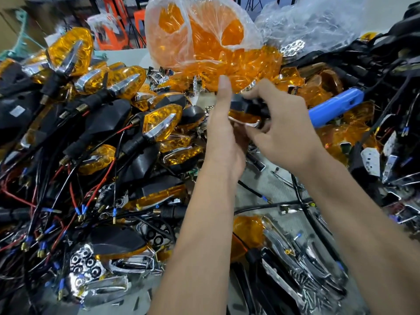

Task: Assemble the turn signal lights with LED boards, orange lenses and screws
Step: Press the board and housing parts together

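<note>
Both hands meet at the centre of the head view around one turn signal light (246,111), a black housing with an orange lens and chrome trim facing down. My right hand (281,130) grips it from above, fingers curled over the black housing. My left hand (223,133) supports it from the left side with the thumb pointing up; its fingers are hidden behind the light. A clear bag of loose orange lenses (204,35) stands just behind. Small screws (316,289) lie in a heap at the lower right.
A pile of assembled lights with black and red wires (95,123) fills the left. A blue electric screwdriver (336,105) lies to the right of my hands. Chrome trims and reflector pieces (91,264) lie at the bottom. Black housings and wires (386,64) crowd the right.
</note>
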Demonstrator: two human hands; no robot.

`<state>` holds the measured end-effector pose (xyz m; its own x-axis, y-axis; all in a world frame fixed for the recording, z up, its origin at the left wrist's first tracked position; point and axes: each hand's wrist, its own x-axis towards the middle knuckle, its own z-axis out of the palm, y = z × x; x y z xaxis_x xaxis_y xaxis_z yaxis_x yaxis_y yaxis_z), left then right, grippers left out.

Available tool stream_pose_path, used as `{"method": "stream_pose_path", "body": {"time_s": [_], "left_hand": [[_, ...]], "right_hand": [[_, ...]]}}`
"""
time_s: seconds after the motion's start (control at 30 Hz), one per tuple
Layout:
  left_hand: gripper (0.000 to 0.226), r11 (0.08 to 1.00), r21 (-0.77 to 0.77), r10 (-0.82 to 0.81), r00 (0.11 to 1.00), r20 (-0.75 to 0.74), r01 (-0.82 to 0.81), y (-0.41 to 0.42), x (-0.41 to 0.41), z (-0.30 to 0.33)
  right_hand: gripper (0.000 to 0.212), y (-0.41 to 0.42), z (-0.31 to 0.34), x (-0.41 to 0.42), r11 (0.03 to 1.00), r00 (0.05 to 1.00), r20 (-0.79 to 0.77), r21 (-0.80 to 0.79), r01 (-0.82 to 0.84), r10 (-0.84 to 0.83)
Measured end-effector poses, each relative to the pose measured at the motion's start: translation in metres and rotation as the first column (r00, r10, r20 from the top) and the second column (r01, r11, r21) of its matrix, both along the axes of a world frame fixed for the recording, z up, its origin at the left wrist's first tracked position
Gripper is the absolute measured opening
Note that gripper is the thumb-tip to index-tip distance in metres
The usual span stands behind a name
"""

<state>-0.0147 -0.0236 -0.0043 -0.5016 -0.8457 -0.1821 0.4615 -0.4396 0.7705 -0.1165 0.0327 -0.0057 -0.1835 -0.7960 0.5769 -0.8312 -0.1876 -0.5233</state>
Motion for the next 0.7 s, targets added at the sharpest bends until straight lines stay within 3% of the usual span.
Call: {"method": "stream_pose_path", "body": {"time_s": [0.1, 0.2, 0.37, 0.4, 0.47, 0.53, 0.6, 0.7], "left_hand": [[0.063, 0.993, 0.106, 0.051, 0.999, 0.014, -0.052, 0.0, -0.002, -0.004], [0.039, 0.986, 0.167, 0.046, 0.991, -0.128, -0.024, -0.008, 0.006, -0.004], [0.016, 0.938, 0.321, 0.201, 0.96, -0.192, -0.132, -0.018, 0.011, -0.006], [0.016, 0.934, 0.322, 0.22, 0.958, -0.184, -0.153, -0.019, 0.011, -0.007], [0.023, 0.947, 0.258, 0.232, 0.963, -0.134, -0.192, -0.02, 0.012, -0.008], [0.041, 0.967, 0.171, 0.207, 0.973, -0.106, -0.188, -0.018, 0.012, -0.006], [0.055, 0.978, 0.107, 0.187, 0.979, -0.081, -0.178, -0.015, 0.012, -0.005], [0.058, 0.977, 0.075, 0.204, 0.978, -0.034, -0.201, -0.012, 0.01, -0.005]], "right_hand": [[0.046, 0.003, 0.009, 0.002, 0.982, 0.987, -0.026, 0.11, -0.154, 0.158], [0.049, 0.01, 0.025, -0.001, 0.96, 0.986, 0.012, 0.224, -0.167, 0.168], [0.013, 0.028, 0.05, -0.017, 0.916, 0.982, -0.126, 0.393, -0.08, 0.14], [0.012, 0.033, 0.053, -0.018, 0.855, 0.971, -0.131, 0.508, -0.107, 0.2], [0.013, 0.042, 0.051, -0.011, 0.642, 0.944, -0.071, 0.749, -0.163, 0.323], [0.014, 0.048, 0.042, 0.001, 0.498, 0.914, -0.076, 0.855, -0.147, 0.399], [0.017, 0.05, 0.032, 0.012, 0.497, 0.883, -0.17, 0.864, -0.079, 0.437], [0.015, 0.053, 0.022, 0.023, 0.53, 0.849, -0.287, 0.848, 0.01, 0.443]]}}
